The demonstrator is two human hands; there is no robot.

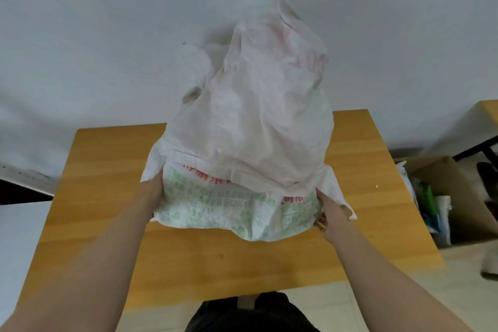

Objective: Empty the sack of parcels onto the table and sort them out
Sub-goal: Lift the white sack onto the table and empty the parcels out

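Barely begun — the sack (256, 121) stands bulging on the worktop (107, 197), no parcels out yet; right hand (332, 213) curls round its side, left hand (153, 193) presses opposite, fingers hidden, perhaps gripping — emptying and sorting remain

Left hand (151, 193), right hand (333, 213) bare — dark clothing (253, 315).

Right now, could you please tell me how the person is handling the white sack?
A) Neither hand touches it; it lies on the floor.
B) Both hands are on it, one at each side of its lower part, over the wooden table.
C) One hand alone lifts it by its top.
B: the left hand and the right hand are on opposite lower sides of the sack, above the table.
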